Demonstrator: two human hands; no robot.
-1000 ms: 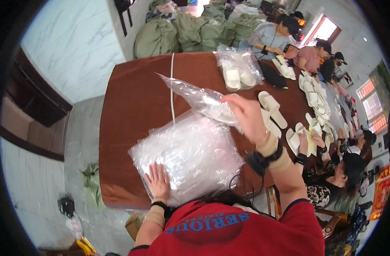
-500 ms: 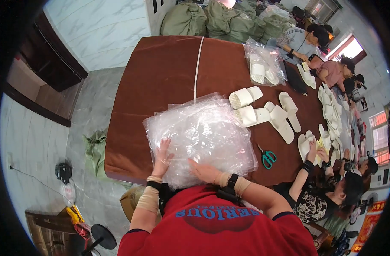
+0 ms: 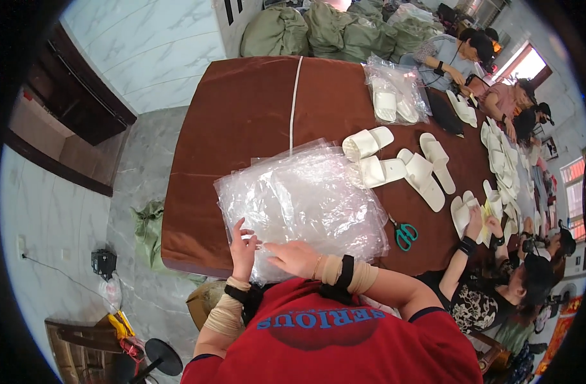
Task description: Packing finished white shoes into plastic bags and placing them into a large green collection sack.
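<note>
A stack of clear plastic bags (image 3: 306, 192) lies in front of me on the brown table cover (image 3: 232, 109), its sheets fanned slightly out of line. Over the near left corner of the stack, my left hand (image 3: 243, 251) is raised with its fingers bent and apart. My right hand (image 3: 296, 258) reaches leftward across the near edge, its fingertips close to the left ones. Neither hand visibly grips a bag. Two white slippers (image 3: 384, 171) rest against the stack's far right corner, and another white pair (image 3: 422, 179) lies just right of them.
Green-handled scissors (image 3: 405, 235) lie right of the bags. Farther back is a bagged slipper pair (image 3: 395, 96). More white slippers (image 3: 498, 153) are heaped along the right side, where several co-workers (image 3: 466, 281) handle slippers. Green sacks (image 3: 274, 32) stand beyond the table.
My left hand has lifted from lying flat on the bags, its fingers now bent. My right hand has shifted left toward it. The bag stack stays in place.
</note>
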